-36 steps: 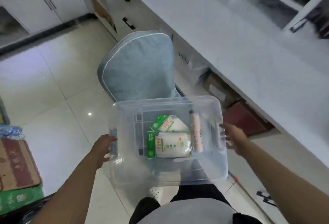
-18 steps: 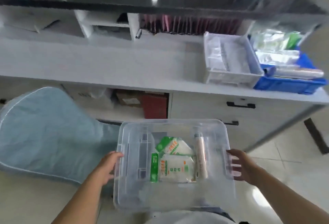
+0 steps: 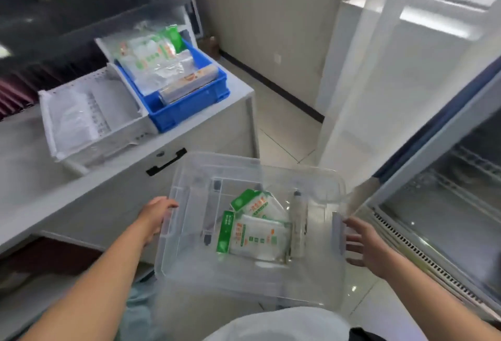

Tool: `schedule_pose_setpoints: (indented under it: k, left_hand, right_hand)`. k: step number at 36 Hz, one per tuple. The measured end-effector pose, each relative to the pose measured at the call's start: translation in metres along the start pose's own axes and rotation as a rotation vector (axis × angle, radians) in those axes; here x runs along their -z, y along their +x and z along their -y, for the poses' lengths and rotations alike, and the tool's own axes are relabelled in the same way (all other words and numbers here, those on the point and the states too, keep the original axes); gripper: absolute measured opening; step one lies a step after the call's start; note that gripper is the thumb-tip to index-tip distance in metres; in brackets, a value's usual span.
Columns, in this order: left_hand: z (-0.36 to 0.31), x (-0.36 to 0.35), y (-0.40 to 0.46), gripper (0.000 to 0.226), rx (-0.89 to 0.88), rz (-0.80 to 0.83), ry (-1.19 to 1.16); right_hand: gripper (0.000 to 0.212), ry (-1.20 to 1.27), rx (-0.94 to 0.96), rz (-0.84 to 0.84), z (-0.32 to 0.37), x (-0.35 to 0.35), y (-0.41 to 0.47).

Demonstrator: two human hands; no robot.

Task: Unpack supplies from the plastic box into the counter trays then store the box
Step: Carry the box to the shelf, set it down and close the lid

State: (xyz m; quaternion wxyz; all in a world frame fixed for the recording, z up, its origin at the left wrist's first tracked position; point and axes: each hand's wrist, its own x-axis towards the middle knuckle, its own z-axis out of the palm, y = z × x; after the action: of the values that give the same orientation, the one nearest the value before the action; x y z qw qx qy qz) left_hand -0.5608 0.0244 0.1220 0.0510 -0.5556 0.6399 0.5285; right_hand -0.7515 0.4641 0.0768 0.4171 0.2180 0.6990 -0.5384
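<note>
Clear plastic box (image 3: pixel 244 273) sits between both hands, left hand (image 3: pixel 156 214) and right hand (image 3: pixel 364 244) curled onto its side handles, two green-and-white packets (image 3: pixel 254 228) inside. On the counter (image 3: pixel 24 178), a blue tray (image 3: pixel 187 105) packed with supplies, a white tray (image 3: pixel 95 121) beside it.

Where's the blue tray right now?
In the head view, upper left: the blue tray sits at the counter's right end, touching the white tray on its left.

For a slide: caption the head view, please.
Both hands carry a clear plastic box holding green-and-white packets toward counter trays.
</note>
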Motion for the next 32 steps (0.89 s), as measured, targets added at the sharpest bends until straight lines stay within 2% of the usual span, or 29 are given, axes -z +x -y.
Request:
schedule_pose_setpoints:
  k: [1, 3, 8, 15, 23, 32]
  left_hand:
    - [-0.021, -0.015, 0.006, 0.043, -0.022, 0.005, 0.024]
    - [-0.062, -0.044, 0.015, 0.046, -0.076, 0.014, 0.086]
    - [-0.164, -0.118, 0.01, 0.019, -0.221, 0.105, 0.255]
    - [-0.274, -0.201, 0.025, 0.046, -0.323, 0.221, 0.53]
    - [-0.374, -0.259, 0.077, 0.044, -0.405, 0.342, 0.67]
    - [-0.472, -0.279, 0.144, 0.013, -0.517, 0.379, 0.741]
  right_hand:
    - [0.044, 0.047, 0.0, -0.013, 0.0, 0.014, 0.001]
    - [0.044, 0.13, -0.004, -0.034, -0.001, 0.038, 0.002]
    - [0.044, 0.301, 0.009, -0.097, -0.005, 0.082, -0.004]
    - [0.043, 0.509, 0.014, -0.158, 0.001, 0.113, -0.019]
    - [0.039, 0.668, 0.019, -0.247, 0.05, 0.093, -0.026]
    - [0.046, 0.811, 0.098, -0.276, 0.136, 0.041, -0.021]
